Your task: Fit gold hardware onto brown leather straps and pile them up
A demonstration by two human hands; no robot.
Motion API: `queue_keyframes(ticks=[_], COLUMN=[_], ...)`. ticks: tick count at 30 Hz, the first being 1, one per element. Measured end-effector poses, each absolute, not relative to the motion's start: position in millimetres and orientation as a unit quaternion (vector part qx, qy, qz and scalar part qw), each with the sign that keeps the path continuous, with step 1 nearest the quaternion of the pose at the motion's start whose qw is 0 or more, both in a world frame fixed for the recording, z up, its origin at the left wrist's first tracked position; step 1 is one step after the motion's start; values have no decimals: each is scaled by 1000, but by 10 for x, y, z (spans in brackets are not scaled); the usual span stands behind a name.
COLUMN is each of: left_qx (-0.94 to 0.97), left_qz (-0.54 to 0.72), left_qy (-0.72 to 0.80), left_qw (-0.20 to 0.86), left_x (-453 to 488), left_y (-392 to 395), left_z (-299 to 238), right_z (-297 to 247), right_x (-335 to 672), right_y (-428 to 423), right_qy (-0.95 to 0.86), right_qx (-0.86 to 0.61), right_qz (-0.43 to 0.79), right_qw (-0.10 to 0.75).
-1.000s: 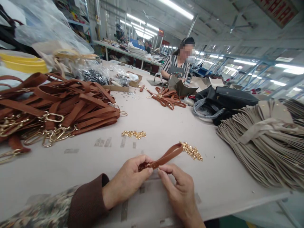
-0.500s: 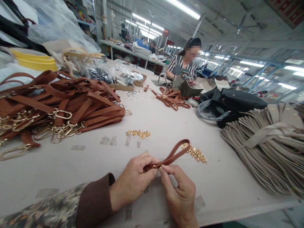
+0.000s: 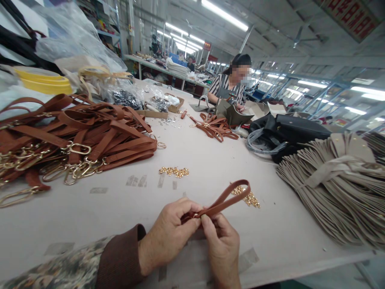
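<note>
A narrow brown leather strap [image 3: 227, 198], bent into a loop, is held between both hands above the near part of the table. My left hand [image 3: 173, 228] pinches its end from the left, thumb on top. My right hand [image 3: 221, 241] grips the strap close by, its thumb pressed on the near side and the other fingers curled beneath. A bit of gold-coloured metal shows between the fingertips, too small to name. Beyond the loop lies a pile of small gold metal pieces [image 3: 251, 199], and a second gold pile [image 3: 173, 172] sits farther left.
Brown straps with gold clasps [image 3: 81, 136] are heaped on the left. Layered beige strips [image 3: 327, 192] lie bundled on the right, near a black bag [image 3: 297, 128]. More brown straps [image 3: 215, 126] lie farther back, before a person in a striped top [image 3: 218, 85].
The strap's loop has swung slightly right and partly covers the gold pile. My right hand's fingers have moved from a fingertip pinch to curling under the strap. My left hand keeps its hold.
</note>
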State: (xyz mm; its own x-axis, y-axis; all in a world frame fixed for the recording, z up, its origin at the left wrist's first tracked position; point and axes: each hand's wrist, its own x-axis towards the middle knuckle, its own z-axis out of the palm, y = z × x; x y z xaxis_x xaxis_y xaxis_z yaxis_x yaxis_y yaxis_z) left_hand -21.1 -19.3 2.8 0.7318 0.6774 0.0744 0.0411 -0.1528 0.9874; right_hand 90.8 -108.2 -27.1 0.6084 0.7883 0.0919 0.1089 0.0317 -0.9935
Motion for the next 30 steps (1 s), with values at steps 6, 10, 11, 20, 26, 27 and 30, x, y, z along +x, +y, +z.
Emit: queue_keyframes(ticks=[6,10,11,20,26,27,30], left_qx=[726,744,749,781,710,712,733], left_qz=[270,283,284,284,257,258,269], left_qy=[238,234,234,223,254,256,261], left_qw=[585,558,551,509,604,600,568], left_x=[-218,-217,-217,-229,-209,-205,-201], left_y=[-210,-238,-245,-235,-234,-234,-232], left_z=[-2,-32,-36,-11,-10,-9,-6], right_z=[-209,-167,-158,-172,-293,-319,-367], right_x=[944,952,940,859,960,966,976], right_y=[-1105,-1116,-1115,-1098,-1133,-1137,-1148], right_qy=[-353,-359,-357,-335,-338,-338,-369], right_qx=[-625,-623,-623,-614,-621,-625,-645], right_qz=[286,279,271,230,253,223,79], right_qw=[635,637,641,677,661,667,664])
